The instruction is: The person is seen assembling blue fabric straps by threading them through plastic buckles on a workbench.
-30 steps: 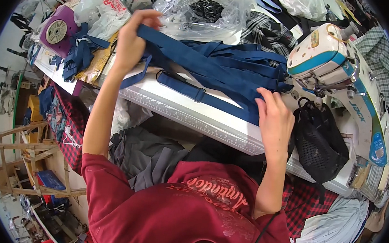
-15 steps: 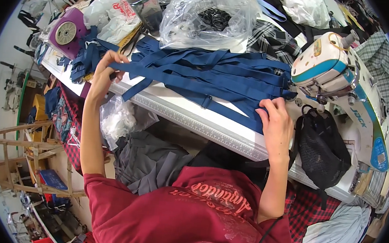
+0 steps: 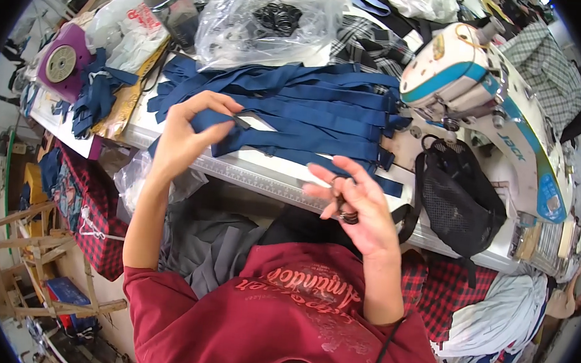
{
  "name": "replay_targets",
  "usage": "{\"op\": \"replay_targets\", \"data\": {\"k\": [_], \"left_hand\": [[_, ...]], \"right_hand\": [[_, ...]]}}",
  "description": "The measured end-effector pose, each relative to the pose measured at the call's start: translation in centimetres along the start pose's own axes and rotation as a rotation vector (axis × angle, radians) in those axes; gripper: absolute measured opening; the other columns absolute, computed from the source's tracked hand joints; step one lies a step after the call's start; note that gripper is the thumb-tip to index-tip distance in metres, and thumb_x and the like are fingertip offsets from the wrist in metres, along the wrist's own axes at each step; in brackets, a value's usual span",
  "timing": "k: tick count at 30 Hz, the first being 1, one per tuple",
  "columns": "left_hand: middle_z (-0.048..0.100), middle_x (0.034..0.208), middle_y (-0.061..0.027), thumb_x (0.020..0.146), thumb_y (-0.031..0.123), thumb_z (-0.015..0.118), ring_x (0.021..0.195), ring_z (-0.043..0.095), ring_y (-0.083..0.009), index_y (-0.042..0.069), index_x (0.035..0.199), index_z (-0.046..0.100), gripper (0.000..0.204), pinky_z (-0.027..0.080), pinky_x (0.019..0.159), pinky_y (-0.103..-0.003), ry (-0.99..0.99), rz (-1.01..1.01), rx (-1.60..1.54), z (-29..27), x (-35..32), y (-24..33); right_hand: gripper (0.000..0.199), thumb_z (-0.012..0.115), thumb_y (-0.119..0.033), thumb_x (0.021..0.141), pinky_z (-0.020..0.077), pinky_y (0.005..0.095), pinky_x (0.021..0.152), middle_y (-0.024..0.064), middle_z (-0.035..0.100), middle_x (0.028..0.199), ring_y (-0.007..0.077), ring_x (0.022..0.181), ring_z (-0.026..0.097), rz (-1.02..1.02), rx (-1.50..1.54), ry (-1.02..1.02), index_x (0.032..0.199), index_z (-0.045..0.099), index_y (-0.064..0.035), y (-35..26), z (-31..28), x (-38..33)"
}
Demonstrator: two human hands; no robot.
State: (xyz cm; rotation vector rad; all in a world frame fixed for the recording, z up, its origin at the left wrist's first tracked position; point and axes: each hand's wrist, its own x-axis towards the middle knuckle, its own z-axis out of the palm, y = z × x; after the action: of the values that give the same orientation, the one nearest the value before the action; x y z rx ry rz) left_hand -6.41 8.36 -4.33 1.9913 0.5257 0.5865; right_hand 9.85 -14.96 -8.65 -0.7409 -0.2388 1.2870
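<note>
Several dark blue straps (image 3: 309,111) lie in long, overlapping rows on the white table. My left hand (image 3: 189,129) is closed on the blue strap (image 3: 220,135) at the left part of the rows, thumb and fingers pinching it. A small dark piece shows by those fingertips, too blurred to name. Palm turned upward, my right hand (image 3: 364,204) is in front of the table edge. It holds small dark ring-shaped pieces (image 3: 348,217) among partly spread fingers; their exact kind is unclear.
A clear plastic bag (image 3: 268,33) of black rings stands behind the straps. At right are a white and teal sewing machine (image 3: 449,68) and a black mesh pouch (image 3: 463,202). A ruler strip (image 3: 263,183) runs along the table's front edge. A purple device (image 3: 66,61) sits far left.
My left hand has moved right along the strap. My right hand has left the strap ends, moved left and nearer me, and turned palm up; dark ring-shaped pieces now show in it.
</note>
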Motion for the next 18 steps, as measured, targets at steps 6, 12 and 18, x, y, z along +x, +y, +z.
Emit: {"op": "replay_targets", "data": {"k": [6, 12, 18], "left_hand": [[0.061, 0.08, -0.0029, 0.068, 0.0, 0.072, 0.078, 0.058, -0.009, 0.001, 0.082, 0.056, 0.022, 0.046, 0.072, -0.024, -0.065, 0.052, -0.082, 5.5, 2.6, 0.7], [0.056, 0.076, 0.0024, 0.082, 0.008, 0.066, 0.063, 0.049, -0.0013, 0.002, 0.089, 0.053, 0.015, 0.039, 0.056, -0.015, -0.197, -0.141, -0.411, 9.4, 3.6, 0.6], [0.058, 0.082, 0.0011, 0.079, 0.002, 0.061, 0.077, 0.052, -0.0041, 0.001, 0.091, 0.055, 0.014, 0.043, 0.07, -0.02, -0.317, -0.114, -0.384, 10.8, 2.9, 2.2]], "right_hand": [[0.022, 0.043, -0.018, 0.096, 0.0414, 0.0194, 0.045, 0.0208, 0.062, 0.097, 0.0143, 0.064, 0.059, -0.135, -0.228, 0.023, 0.108, 0.046, -0.0005, 1.1, -1.2, -0.6], [0.027, 0.042, -0.022, 0.097, 0.0403, 0.0189, 0.046, 0.0187, 0.062, 0.097, 0.0109, 0.059, 0.053, -0.175, -0.213, 0.078, 0.112, 0.046, -0.0007, 0.8, -1.8, -1.0], [0.019, 0.045, -0.021, 0.096, 0.0386, 0.0194, 0.046, 0.0186, 0.062, 0.097, 0.0097, 0.057, 0.052, -0.3, -0.219, 0.132, 0.1, 0.044, -0.0021, 0.5, -2.2, -1.4]]}}
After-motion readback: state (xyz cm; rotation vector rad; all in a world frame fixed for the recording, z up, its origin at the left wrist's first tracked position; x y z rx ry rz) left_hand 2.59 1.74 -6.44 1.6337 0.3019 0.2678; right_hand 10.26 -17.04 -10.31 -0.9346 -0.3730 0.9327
